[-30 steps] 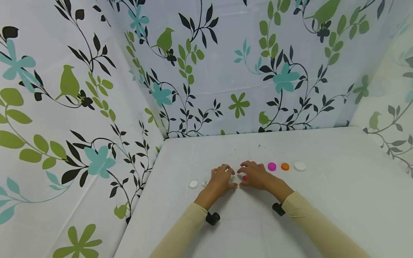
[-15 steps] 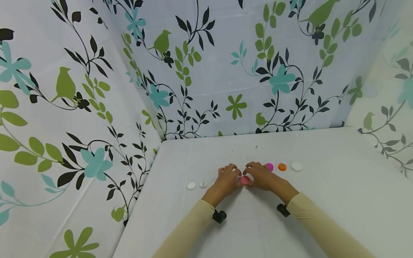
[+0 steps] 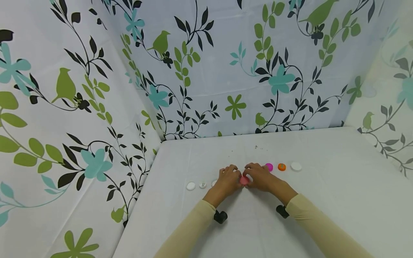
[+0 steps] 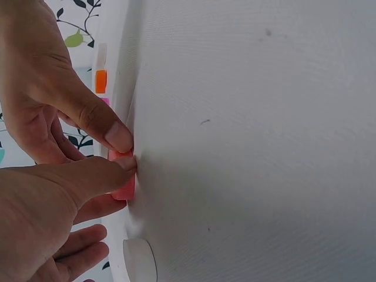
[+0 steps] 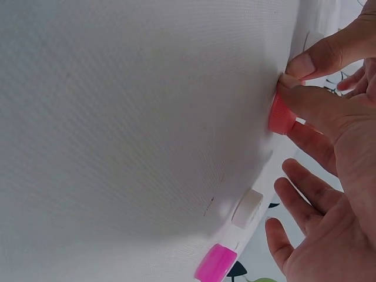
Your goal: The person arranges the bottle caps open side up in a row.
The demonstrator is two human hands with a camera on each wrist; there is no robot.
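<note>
Both hands meet at a red bottle cap (image 3: 244, 180) with a ridged side, on the white tabletop. My left hand (image 3: 226, 181) pinches it from the left, thumb on the near side and a finger behind. From the right, my right hand (image 3: 260, 177) holds the same cap between thumb and finger. In the left wrist view the two thumbs lie close together on the red cap (image 4: 124, 191). Beside the right hand, the right wrist view has a white cap (image 5: 247, 208) and a magenta cap (image 5: 215, 262). Another white cap (image 4: 140, 261) lies near the left hand.
Left of the hands a white cap (image 3: 190, 186) and a smaller whitish cap (image 3: 202, 185) lie in a row. To the right are an orange cap (image 3: 281, 167) and a larger white cap (image 3: 296, 166). Patterned cloth (image 3: 206, 71) hangs behind the table.
The left hand has moved right to the red cap, and the hands have come together on it. Over the last half second they have hardly shifted.
</note>
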